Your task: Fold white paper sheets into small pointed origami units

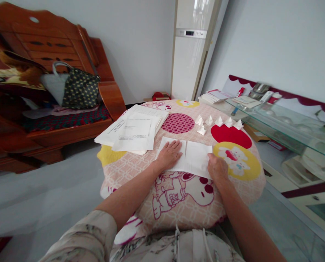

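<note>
"So, what is the left hand point(170, 154) doing at the middle of the frame?"

"Lying flat, fingers extended, on the left part of the white paper point(198, 156). That pressure likely keeps it from sliding over the patterned tablecloth point(190, 215)."

"And the right hand point(218, 168)?"

"Curled, with thumb and fingers pinching the paper's right edge, presumably to control that side while the other hand weighs the sheet down."

"Is it torn?"

"A dark line runs down from its top edge, between the hands. Whether that's a slit or two pieces meeting, I can't tell."

"Why are the folded paper pieces point(202, 130) up there, right of centre?"

"They stand beyond the sheet, mostly in a row, perhaps so that neither forearm knocks them."

"And the paper stack point(136, 133), left of centre?"

"Near the left hand, overlapping and slightly fanned, probably for easy reach."
</note>
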Available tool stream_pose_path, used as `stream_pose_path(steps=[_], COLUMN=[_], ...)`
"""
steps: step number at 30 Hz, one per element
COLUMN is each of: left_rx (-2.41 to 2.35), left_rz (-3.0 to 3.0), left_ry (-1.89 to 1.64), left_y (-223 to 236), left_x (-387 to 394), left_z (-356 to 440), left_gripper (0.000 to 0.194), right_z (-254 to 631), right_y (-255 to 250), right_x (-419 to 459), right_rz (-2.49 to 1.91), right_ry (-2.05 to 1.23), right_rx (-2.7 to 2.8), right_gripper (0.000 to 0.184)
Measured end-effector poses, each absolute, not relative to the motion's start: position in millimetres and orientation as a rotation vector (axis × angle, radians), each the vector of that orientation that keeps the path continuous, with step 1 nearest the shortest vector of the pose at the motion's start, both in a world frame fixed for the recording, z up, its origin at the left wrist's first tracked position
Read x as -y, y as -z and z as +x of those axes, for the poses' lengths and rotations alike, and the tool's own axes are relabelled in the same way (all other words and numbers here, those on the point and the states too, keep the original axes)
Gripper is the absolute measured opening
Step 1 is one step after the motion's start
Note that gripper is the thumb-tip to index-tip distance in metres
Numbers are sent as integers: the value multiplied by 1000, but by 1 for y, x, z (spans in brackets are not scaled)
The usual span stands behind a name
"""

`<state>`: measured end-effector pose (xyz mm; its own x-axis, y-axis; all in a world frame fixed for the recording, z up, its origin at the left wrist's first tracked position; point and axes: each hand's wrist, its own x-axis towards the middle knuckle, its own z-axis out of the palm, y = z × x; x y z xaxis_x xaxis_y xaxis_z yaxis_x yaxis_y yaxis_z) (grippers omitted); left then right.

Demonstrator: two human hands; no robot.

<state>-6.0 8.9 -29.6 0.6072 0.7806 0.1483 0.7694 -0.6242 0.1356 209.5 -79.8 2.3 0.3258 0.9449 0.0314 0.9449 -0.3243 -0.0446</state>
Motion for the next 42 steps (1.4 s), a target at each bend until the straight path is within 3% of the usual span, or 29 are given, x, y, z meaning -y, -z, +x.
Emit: stream_pose_path(steps=[10, 21, 42], left_rx=[-1329, -1320, -1319], left_rz=[2770, 2758, 2755], left_ry=[-300, -298, -305], left_y=[27, 26, 28], left_x=[-8, -8, -9], left_z=[-7, -8, -7], left_gripper=[55, 55, 55], right_z=[221, 212, 224], right_y=[11, 10, 11], right_x=[99, 104, 113], right_rz=[-2188, -2394, -2318], right_ry=[14, 8, 75], right_rx=[1647, 1717, 1655], right_gripper=[45, 43, 42])
